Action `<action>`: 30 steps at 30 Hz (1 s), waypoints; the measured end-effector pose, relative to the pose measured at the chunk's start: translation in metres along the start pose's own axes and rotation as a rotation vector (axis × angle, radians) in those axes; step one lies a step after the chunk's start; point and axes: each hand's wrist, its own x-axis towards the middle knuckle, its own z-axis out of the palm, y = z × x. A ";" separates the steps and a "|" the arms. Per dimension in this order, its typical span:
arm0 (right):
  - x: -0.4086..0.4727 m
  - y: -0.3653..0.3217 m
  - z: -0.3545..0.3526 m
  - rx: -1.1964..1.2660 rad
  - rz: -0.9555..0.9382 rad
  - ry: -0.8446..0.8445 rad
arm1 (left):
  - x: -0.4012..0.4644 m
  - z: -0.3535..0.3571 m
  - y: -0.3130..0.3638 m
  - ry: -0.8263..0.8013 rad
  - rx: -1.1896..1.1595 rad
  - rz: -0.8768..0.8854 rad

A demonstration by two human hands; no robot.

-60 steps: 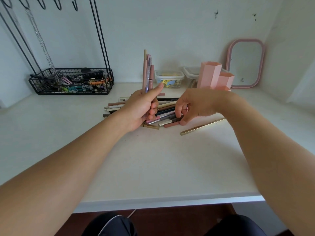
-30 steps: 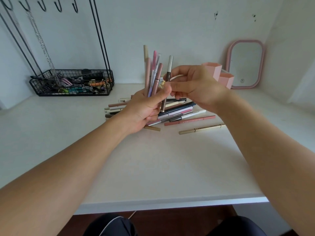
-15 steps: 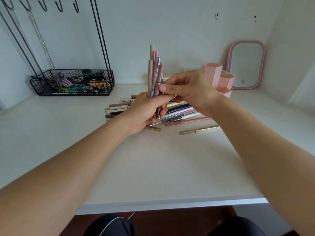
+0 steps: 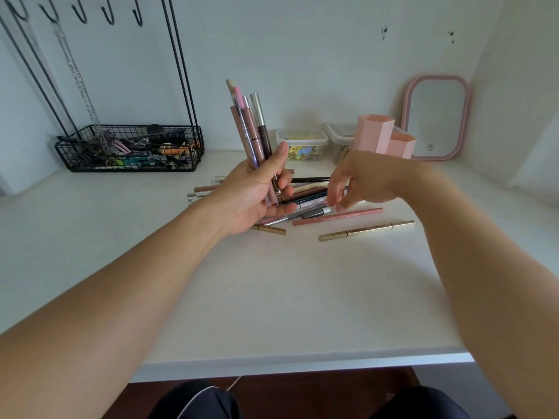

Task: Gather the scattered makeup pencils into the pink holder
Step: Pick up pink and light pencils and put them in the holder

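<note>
White surface (image 4: 272, 297). On it: a loose pile of makeup pencils (image 4: 314, 204) at centre, a gold pencil (image 4: 367, 230) apart at front right, a black wire basket (image 4: 127, 149) rear left, two clear boxes (image 4: 302, 145), a pink holder (image 4: 384, 137) and a pink-framed mirror (image 4: 435, 117) rear right.

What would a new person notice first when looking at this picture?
First, the left hand at the centre, gripping an upright bundle of makeup pencils. Beside it, the right hand reaches with loose fingers toward the pile of pencils on the white table. Behind stands the pink holder, beside a pink-framed mirror.
</note>
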 end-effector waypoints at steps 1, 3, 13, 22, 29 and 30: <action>0.001 -0.001 0.001 -0.002 -0.008 0.004 | 0.000 0.000 0.000 0.003 0.006 -0.003; 0.001 -0.004 0.003 -0.028 -0.019 0.014 | 0.001 -0.001 -0.001 0.007 0.009 -0.005; -0.003 -0.006 -0.002 -0.019 -0.055 0.129 | 0.004 0.001 -0.004 0.016 0.004 -0.045; -0.003 -0.040 0.002 1.031 -0.225 0.300 | 0.002 0.005 -0.003 0.022 0.033 -0.035; -0.001 -0.049 0.008 1.200 -0.274 0.299 | 0.003 0.005 -0.008 -0.021 0.101 0.023; -0.001 -0.048 0.009 1.207 -0.276 0.290 | 0.003 0.005 -0.008 -0.024 0.116 0.028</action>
